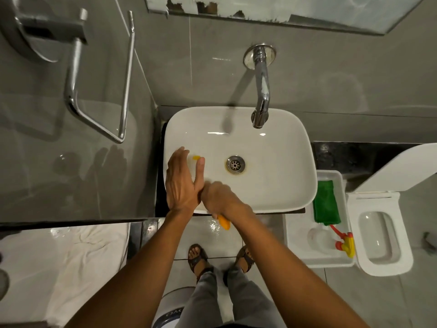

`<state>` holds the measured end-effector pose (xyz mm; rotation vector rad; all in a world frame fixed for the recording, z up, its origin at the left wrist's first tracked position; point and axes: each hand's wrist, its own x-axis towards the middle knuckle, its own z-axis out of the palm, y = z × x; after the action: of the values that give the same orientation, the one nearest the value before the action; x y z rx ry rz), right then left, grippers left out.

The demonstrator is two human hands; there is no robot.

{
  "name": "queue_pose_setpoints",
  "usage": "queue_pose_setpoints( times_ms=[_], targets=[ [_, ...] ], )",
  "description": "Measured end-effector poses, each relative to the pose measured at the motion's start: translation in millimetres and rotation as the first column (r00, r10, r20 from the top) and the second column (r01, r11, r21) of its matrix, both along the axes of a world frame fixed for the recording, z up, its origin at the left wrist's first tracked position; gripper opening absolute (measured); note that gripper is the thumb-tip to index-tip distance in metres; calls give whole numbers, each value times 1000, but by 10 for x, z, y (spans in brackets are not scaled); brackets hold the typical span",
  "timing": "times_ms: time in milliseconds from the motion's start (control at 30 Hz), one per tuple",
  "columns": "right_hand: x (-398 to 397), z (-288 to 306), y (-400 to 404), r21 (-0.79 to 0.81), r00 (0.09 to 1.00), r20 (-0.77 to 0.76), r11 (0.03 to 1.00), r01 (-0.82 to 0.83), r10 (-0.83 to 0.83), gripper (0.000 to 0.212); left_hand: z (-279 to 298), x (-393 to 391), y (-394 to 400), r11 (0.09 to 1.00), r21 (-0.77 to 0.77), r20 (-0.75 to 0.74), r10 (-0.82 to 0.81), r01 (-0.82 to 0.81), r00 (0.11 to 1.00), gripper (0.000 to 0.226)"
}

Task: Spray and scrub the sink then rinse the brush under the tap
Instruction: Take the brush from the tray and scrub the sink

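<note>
The white sink point(295, 129) sits below the chrome wall tap point(261, 91), with no water running and the drain point(235, 164) in its middle. My right hand point(217, 197) is at the sink's near rim, closed on the brush point(224, 223), whose orange handle end sticks out below my fist. My left hand point(181, 185) lies over the sink's left side, fingers and thumb around the brush's pale head. A yellow tip shows between them. The spray bottle point(345, 243), with its red and yellow trigger, lies in a tray on the right.
The white tray point(295, 233) right of the sink also holds a green cloth point(326, 204). A toilet point(378, 242) stands beyond it. A chrome towel rail point(99, 91) hangs on the left wall above a white cloth point(71, 256). A white bucket point(172, 304) stands by my feet.
</note>
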<state>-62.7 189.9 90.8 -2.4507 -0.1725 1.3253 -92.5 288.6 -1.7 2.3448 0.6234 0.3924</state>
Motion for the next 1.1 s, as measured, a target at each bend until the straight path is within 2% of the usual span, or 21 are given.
queue_pose_setpoints(
  times_ms=[100,200,333,433,567,633,833,900,967,1100],
  targets=[
    [250,-192,-34,-61,988,154,998,29,-19,39,-14,-5,-9,1000,5,-11,4,-4,1000,80],
    [533,-289,-291,-96,956,272,986,138,-107,43,-24,-10,-13,1000,-3,-14,8,-8,1000,75],
    [787,-304,-789,-163,914,340,944,287,-220,43,-21,-11,1,1000,-11,-24,12,-12,1000,76],
    [760,-186,-1222,-227,929,279,923,310,-243,39,-25,-21,6,1000,-9,-27,6,-6,1000,76],
    [459,156,-1406,-288,979,51,935,205,-199,25,-35,-15,-2,1000,-23,-35,8,-9,999,76],
    [254,242,-1319,-289,984,-65,947,139,-164,27,-35,-18,-5,999,-31,-32,12,-13,999,76],
    [-172,106,-670,-89,966,-197,984,155,-170,22,-25,-29,-10,998,-48,32,49,-47,998,68],
    [-203,29,-348,-8,982,-137,992,126,-126,25,-36,-25,-7,997,-42,59,63,-60,996,66],
    [-129,-87,-74,18,998,-6,998,58,-58,27,-48,-10,2,997,-37,74,74,-71,994,67],
    [309,-276,53,-77,974,217,996,-48,64,37,-76,2,-4,994,-22,93,106,-105,990,64]
  ],
)
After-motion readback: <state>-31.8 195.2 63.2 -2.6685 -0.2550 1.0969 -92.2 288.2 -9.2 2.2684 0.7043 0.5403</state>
